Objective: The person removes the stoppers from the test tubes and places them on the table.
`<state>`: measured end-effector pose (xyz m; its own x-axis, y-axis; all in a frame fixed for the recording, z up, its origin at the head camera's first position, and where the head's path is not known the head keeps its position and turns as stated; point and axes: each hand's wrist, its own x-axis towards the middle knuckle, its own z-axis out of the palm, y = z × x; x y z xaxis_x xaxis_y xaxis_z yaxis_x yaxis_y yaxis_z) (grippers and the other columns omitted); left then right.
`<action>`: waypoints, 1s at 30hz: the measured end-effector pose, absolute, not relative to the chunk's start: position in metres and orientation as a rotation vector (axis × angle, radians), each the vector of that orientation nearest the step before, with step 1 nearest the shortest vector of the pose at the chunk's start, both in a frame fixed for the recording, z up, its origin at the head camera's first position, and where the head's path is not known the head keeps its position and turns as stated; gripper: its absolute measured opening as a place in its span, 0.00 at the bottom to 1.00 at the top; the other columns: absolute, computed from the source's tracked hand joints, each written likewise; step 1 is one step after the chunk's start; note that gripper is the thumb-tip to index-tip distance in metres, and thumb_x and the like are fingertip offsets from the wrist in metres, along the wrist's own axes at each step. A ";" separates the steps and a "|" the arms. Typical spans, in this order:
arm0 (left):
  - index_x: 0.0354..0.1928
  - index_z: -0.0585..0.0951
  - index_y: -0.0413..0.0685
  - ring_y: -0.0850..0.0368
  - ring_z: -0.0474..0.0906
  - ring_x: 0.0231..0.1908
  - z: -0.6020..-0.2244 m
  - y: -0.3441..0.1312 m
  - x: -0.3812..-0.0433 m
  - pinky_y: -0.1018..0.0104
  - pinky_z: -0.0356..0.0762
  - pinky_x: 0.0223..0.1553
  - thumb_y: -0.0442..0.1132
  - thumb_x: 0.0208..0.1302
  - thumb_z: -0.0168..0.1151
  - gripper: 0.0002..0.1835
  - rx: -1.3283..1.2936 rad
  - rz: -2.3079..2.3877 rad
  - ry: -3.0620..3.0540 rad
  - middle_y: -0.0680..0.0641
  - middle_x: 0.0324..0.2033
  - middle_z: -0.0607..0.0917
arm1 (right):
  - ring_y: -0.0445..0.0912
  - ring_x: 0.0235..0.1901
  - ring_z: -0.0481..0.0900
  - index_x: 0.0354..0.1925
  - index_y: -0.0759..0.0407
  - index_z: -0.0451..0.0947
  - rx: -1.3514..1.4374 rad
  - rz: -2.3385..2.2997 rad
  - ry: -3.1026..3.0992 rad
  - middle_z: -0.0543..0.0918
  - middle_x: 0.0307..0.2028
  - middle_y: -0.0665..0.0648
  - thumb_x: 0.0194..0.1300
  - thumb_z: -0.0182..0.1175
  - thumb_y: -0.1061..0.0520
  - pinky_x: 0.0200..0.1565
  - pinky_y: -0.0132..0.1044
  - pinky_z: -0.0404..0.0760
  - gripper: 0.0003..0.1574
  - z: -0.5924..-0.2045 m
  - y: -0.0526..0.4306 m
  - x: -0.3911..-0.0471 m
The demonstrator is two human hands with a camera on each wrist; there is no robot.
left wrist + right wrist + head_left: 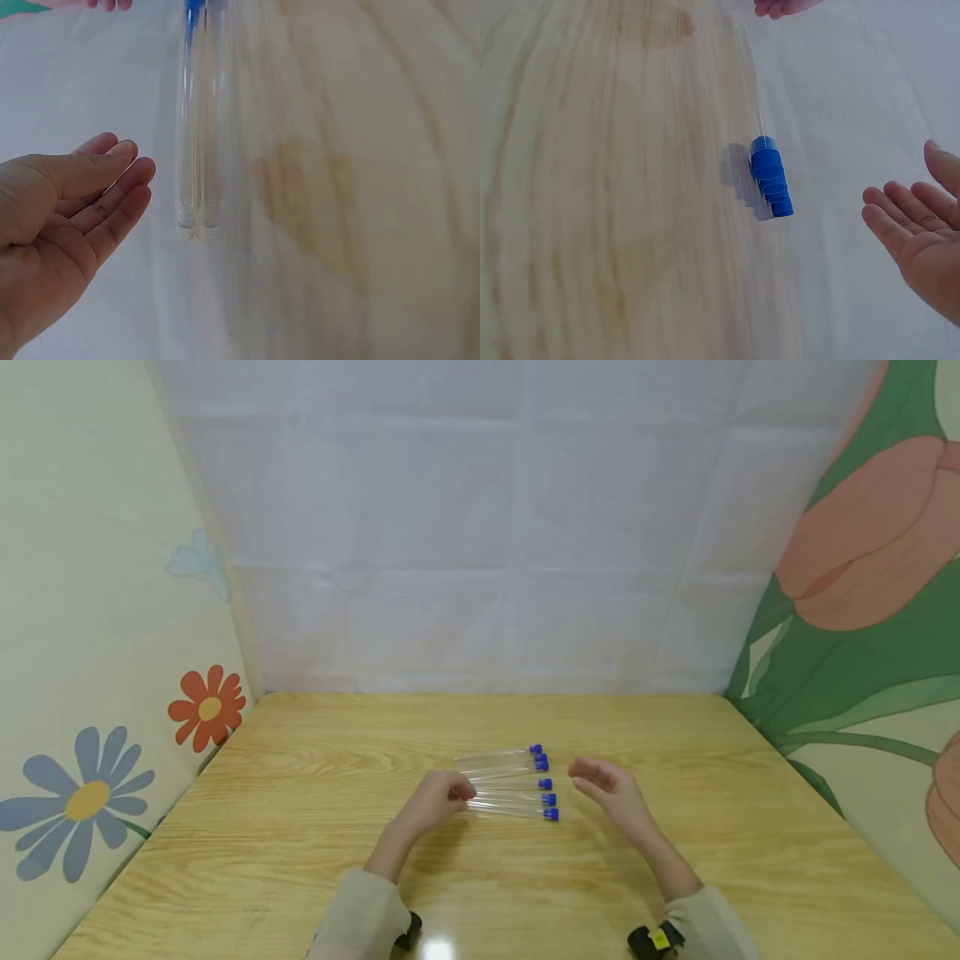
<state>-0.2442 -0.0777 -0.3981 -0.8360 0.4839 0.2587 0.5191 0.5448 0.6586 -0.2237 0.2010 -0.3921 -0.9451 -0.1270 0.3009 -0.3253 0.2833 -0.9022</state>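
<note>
Several clear test tubes [506, 812] with blue caps [551, 814] lie side by side on the wooden table, caps toward the right. My left hand [433, 802] is at their rounded left ends, overlapping some of them in the head view. In the left wrist view, the left hand [60, 210] has loosely bent fingers holding nothing, beside the tube ends [196, 217]. Just right of the caps hovers my right hand [615, 795]. Its fingers are relaxed and apart from the thumb in the right wrist view, where the blue caps [769, 169] line up one behind another.
The wooden tabletop [300, 827] reaches back to a white cloth backdrop [487, 527]. Flower-printed panels stand at the left [90, 610] and right [862, 693]. Both wrists wear black camera straps.
</note>
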 end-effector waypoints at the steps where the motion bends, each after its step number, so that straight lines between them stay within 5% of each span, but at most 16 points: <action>1: 0.31 0.80 0.33 0.54 0.75 0.30 -0.399 -0.078 -0.245 0.67 0.75 0.32 0.21 0.48 0.61 0.06 -0.880 -1.196 -2.716 0.43 0.28 0.81 | 0.53 0.46 0.76 0.51 0.76 0.67 0.414 1.746 -2.378 0.75 0.46 0.71 0.59 0.55 0.67 0.45 0.27 0.73 0.22 -0.392 0.201 -0.223; 6: 0.29 0.80 0.32 0.52 0.76 0.29 -0.399 -0.077 -0.248 0.67 0.76 0.32 0.19 0.47 0.61 0.07 -0.867 -1.232 -2.688 0.41 0.27 0.81 | 0.38 0.41 0.77 0.52 0.76 0.67 0.408 1.771 -2.382 0.75 0.46 0.72 0.60 0.55 0.65 0.44 0.26 0.73 0.22 -0.391 0.202 -0.223; 11: 0.28 0.80 0.33 0.53 0.75 0.28 -0.400 -0.076 -0.249 0.69 0.75 0.30 0.19 0.44 0.62 0.07 -0.847 -1.188 -2.707 0.42 0.25 0.81 | 0.36 0.38 0.77 0.50 0.78 0.67 0.409 1.784 -2.361 0.75 0.44 0.73 0.60 0.56 0.65 0.43 0.26 0.74 0.22 -0.393 0.202 -0.224; 22: 0.28 0.80 0.33 0.53 0.76 0.30 -0.405 -0.077 -0.251 0.66 0.76 0.32 0.17 0.43 0.61 0.09 -0.859 -1.105 -2.753 0.45 0.26 0.81 | 0.37 0.38 0.77 0.50 0.77 0.67 0.352 1.798 -2.389 0.76 0.43 0.70 0.59 0.56 0.66 0.43 0.27 0.74 0.22 -0.394 0.202 -0.222; 30: 0.28 0.81 0.34 0.54 0.74 0.28 -0.404 -0.077 -0.251 0.67 0.74 0.30 0.18 0.45 0.60 0.08 -0.834 -1.074 -2.776 0.45 0.26 0.80 | 0.47 0.41 0.78 0.51 0.77 0.66 0.376 1.816 -2.379 0.76 0.44 0.70 0.61 0.55 0.64 0.44 0.27 0.74 0.22 -0.394 0.202 -0.222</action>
<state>-0.2513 -0.0769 -0.4040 -0.8534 0.4664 0.2327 0.5016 0.6132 0.6103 -0.2218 0.2023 -0.3940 -0.9613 -0.1209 0.2477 -0.2708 0.2470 -0.9304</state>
